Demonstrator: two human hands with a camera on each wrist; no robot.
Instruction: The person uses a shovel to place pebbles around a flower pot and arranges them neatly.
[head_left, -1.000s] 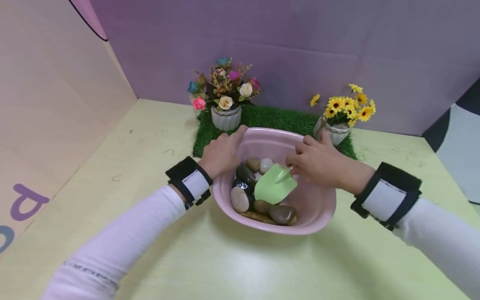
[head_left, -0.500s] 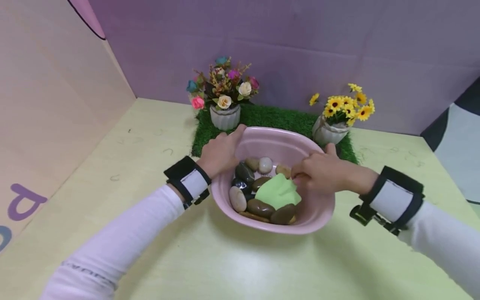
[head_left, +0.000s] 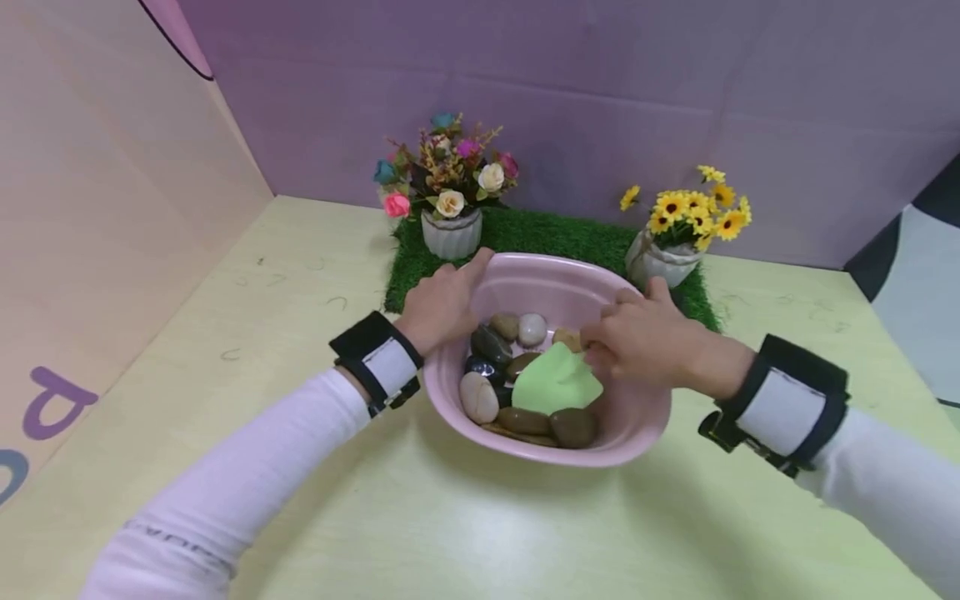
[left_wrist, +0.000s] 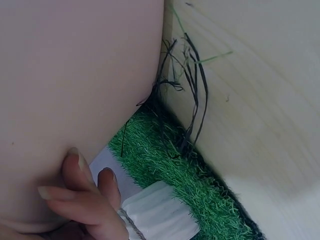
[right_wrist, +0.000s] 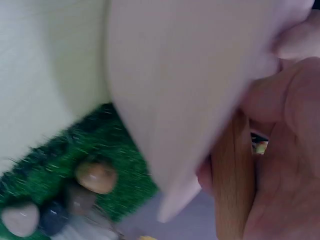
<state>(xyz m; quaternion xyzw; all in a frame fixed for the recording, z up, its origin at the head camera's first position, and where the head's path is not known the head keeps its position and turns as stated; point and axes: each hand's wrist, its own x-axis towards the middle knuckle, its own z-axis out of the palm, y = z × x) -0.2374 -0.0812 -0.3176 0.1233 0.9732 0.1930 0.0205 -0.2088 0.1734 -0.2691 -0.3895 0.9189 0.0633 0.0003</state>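
Observation:
A pink plastic basin (head_left: 540, 287) stands on the table, tilted toward the camera, with several smooth pebbles (head_left: 480, 397) inside. My left hand (head_left: 441, 307) grips its left rim, and the left wrist view shows curled fingertips (left_wrist: 77, 172) against the outer wall. With my right hand (head_left: 641, 337) I hold a small garden shovel. Its light green blade (head_left: 555, 383) lies among the pebbles, overlapping some of them. In the right wrist view the wooden handle (right_wrist: 234, 185) sits in my curled fingers; the basin's wall hides the blade there.
Behind the basin a strip of artificial grass (head_left: 555, 229) carries two white pots, one with mixed flowers (head_left: 450, 204) and one with yellow flowers (head_left: 675, 212). The right wrist view shows several pebbles (right_wrist: 97, 176) on the grass. A purple backdrop (head_left: 570, 100) rises behind.
My right hand has shifted slightly right and down, and the shovel blade has rolled and sunk lower among the pebbles. Some pebbles at the front have shifted. The left hand stays at the rim.

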